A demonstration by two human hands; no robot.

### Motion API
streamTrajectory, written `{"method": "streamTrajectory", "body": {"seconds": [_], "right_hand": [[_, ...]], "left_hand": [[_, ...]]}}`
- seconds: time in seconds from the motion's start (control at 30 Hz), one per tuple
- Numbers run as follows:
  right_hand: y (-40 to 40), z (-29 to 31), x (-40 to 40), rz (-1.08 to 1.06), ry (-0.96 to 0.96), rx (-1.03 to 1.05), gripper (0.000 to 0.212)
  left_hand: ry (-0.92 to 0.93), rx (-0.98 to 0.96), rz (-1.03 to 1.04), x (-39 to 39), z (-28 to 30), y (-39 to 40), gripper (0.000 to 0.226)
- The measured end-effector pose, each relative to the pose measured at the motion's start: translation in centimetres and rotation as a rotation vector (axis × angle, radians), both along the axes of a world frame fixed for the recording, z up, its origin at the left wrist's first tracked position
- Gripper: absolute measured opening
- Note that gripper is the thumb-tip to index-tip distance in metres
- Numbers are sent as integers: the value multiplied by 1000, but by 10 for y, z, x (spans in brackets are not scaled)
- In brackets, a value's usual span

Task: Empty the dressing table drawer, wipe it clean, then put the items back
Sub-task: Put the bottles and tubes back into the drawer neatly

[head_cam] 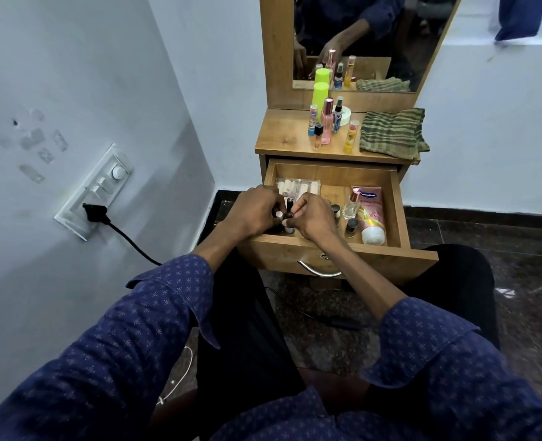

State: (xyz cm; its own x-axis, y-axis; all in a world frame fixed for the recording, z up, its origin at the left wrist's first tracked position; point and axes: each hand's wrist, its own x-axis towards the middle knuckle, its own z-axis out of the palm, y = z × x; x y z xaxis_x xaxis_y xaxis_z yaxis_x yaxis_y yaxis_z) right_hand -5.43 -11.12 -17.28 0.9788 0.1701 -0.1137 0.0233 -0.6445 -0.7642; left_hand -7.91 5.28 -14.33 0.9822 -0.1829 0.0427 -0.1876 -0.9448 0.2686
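Left hand (253,211): fingers curled in a closed grip around small bottles (287,214) at the front-left corner of the drawer (397,198); one dark slim tube stands upright between the two hands, a white-capped one sits just below it.

Right hand (311,216): fingers curled, pinching the same cluster of small bottles from the right side; hands nearly touching each other.

Drawer: pulled out, wooden, metal handle (319,272) on its front. Contents: clear box of white tubes (298,187) at the back left, partly behind the hands; pink lotion tube (371,214), white cap toward the front, lying along the right side; glass perfume bottle (350,206) with pink cap, lying against the lotion tube's left; two small dark-capped bottles (350,227) near it, upright.

Tabletop (279,135) above the drawer: group of upright bottles, including a tall can with neon green cap (321,97), a pink perfume bottle (327,119), a yellow bottle (350,136) standing slightly apart to the right; a white round jar (346,116) behind the group. Folded green striped cloth (390,133) on the right end of the tabletop, well apart from the bottles.

Mirror (374,36): upright behind the tabletop, reflecting bottles and cloth.

Left wall: switch panel (94,189) with black plug (94,213) inserted.
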Motion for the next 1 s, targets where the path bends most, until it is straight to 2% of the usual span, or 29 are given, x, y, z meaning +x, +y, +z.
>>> {"method": "streamTrajectory", "body": {"seconds": [0.2,0.4,0.63,1.0], "right_hand": [[0,0,-2,-35,32,-86,31],[0,9,-3,42,179,-179,36],[-2,8,0,43,230,-136,20],[-8,8,5,97,156,-193,19]], "left_hand": [[-36,67,-2,2,-1,-1,8],[-57,101,-8,3,-3,-2,9],[-65,109,-8,2,-3,-2,10],[-105,79,27,1,2,3,19]]}}
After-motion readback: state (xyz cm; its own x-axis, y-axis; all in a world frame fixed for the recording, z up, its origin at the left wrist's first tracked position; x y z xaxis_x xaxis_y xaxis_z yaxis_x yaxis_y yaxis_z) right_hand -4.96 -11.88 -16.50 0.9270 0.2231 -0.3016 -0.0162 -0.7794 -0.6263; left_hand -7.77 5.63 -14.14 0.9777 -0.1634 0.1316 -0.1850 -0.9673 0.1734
